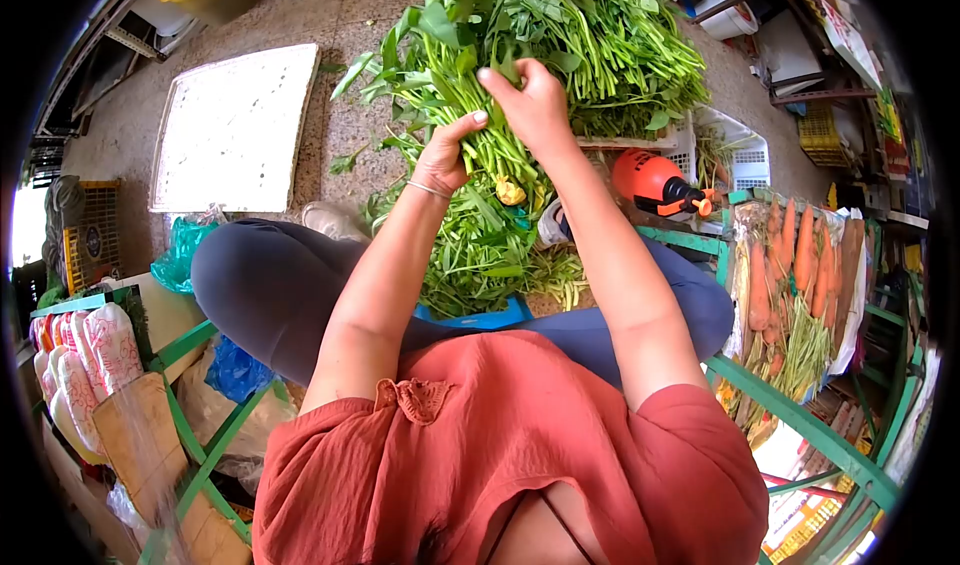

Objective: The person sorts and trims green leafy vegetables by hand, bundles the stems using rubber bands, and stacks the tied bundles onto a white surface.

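A bunch of long-stemmed leafy greens (490, 143), which looks like water spinach, is held out in front of me. My left hand (448, 153) is wrapped round its stems from the left, thumb on top. From the right, my right hand (535, 110) closes on the same bunch a little higher, its thumb among the leaves and its other fingers partly hidden. A large heap of the same greens (620, 50) lies just beyond my hands. Below the bunch, loose leaves and stems (475, 250) cover the ground between my legs. A small yellow thing (510, 189) shows near the stem ends.
To the right sits an orange-red spray bottle (645, 177) beside a white crate (748, 163). Carrots (803, 250) lie on a green-framed stand. A white board (238, 125) rests on the floor at left, near a green plastic bag (183, 255). A blue plastic edge (510, 312) shows beneath the greens.
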A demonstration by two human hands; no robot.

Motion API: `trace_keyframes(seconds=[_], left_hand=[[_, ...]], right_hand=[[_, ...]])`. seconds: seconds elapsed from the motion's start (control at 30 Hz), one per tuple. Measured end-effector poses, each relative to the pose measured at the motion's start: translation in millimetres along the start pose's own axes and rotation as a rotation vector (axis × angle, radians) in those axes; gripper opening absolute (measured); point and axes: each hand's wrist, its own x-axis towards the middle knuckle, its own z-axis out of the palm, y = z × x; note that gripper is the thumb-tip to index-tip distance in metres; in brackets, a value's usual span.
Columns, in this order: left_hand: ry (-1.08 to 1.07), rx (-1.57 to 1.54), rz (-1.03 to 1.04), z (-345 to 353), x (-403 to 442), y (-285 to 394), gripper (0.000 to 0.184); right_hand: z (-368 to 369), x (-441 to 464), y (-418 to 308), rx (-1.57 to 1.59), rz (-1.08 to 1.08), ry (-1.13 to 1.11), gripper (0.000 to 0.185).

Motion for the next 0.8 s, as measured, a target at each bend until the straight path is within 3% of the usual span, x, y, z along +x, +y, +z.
trace_keyframes(seconds=[0.03, 0.1, 0.17, 0.23, 0.3, 0.37, 0.47, 0.63, 0.7, 0.8], left_hand=[[0.041, 0.054, 0.008, 1.4, -1.0, 0.1, 0.030], [0.021, 0.058, 0.018, 1.7, -1.8, -1.0, 0.028], [0.036, 0.075, 0.063, -5.5, 0.9, -1.7, 0.028], [0.032, 0.033, 0.058, -7.1, 0.1, 0.4, 0.028], [0.039, -0.045, 0.043, -4.4, -1.3, 2.8, 0.030], [0.001, -0.086, -0.008, -5.4, -3.1, 4.9, 0.033], [-0.039, -0.078, 0.006, -10.2, -3.1, 2.7, 0.034], [-0.032, -0.078, 0.009, -9.1, -6.6, -7.7, 0.034], [-0.031, -0.193, 0.001, -3.5, -13.4, -8.3, 0.034], [0.029, -0.120, -0.004, -15.0, -4.6, -10.8, 0.031]], right_hand=[[1.9, 3.8, -5.2, -0.121, 0.027, -0.045, 0.059], [18.2, 7.5, -7.6, -0.493, 0.007, 0.105, 0.058], [25.1, 15.4, 5.3, -0.438, 0.045, 0.039, 0.050], [29.3, 14.6, 13.9, 0.043, 0.143, 0.002, 0.037], [26.7, 7.3, 19.5, 0.292, 0.119, -0.010, 0.018], [17.7, -8.0, -2.2, 0.525, 0.235, -0.061, 0.012], [12.9, -24.0, 2.4, 0.558, 0.095, -0.121, 0.007], [3.7, -32.1, 13.4, 0.276, -0.054, -0.087, 0.016], [1.4, -32.7, 19.0, 0.025, -0.168, -0.084, 0.019], [0.7, -41.2, 16.1, -0.032, -0.147, -0.105, 0.020]])
